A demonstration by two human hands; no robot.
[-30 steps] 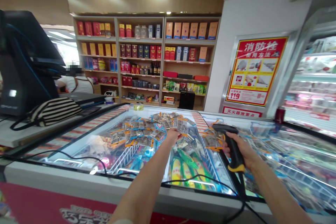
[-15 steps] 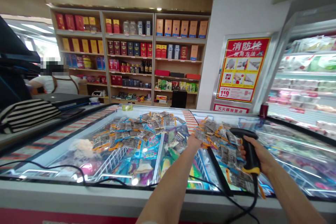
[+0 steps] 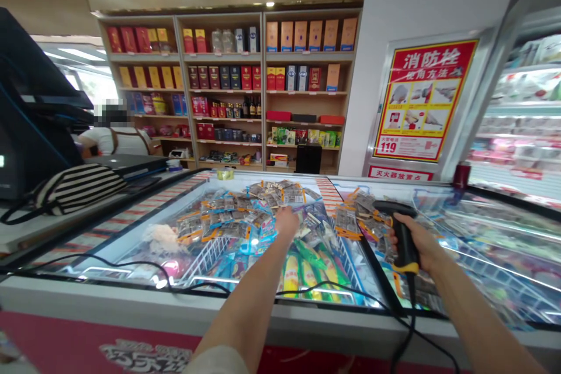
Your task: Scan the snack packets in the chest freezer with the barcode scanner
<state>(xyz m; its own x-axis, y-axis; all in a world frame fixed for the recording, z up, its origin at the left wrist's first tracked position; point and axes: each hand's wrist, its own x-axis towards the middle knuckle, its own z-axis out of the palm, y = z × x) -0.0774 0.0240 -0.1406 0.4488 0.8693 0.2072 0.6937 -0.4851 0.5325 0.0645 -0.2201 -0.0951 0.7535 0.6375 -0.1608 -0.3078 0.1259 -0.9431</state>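
Note:
My right hand (image 3: pixel 421 239) is closed around the handle of a black and yellow barcode scanner (image 3: pixel 405 245), its head pointing left above the glass freezer top. My left hand (image 3: pixel 288 221) reaches forward to the near edge of a heap of small snack packets (image 3: pixel 228 219) with orange and blue edges, spread on the glass. Its fingers point away from me and are mostly hidden, so whether they grip a packet does not show. A second group of snack packets (image 3: pixel 348 219) lies between my two hands. The scanner's black cable (image 3: pixel 326 285) runs along the freezer's front edge.
Under the glass, wire baskets hold colourful frozen packs (image 3: pixel 302 269). A striped pouch (image 3: pixel 81 187) and a dark checkout screen (image 3: pixel 30 111) stand left. Behind are shelves of boxes (image 3: pixel 225 79), a co-worker (image 3: pixel 118 137), a fire-hydrant poster (image 3: pixel 425 99) and a fridge (image 3: pixel 521 117).
My left hand has moved left, from the right-hand packets to the left heap. The scanner in my right hand has shifted slightly left. The camera view has turned a little.

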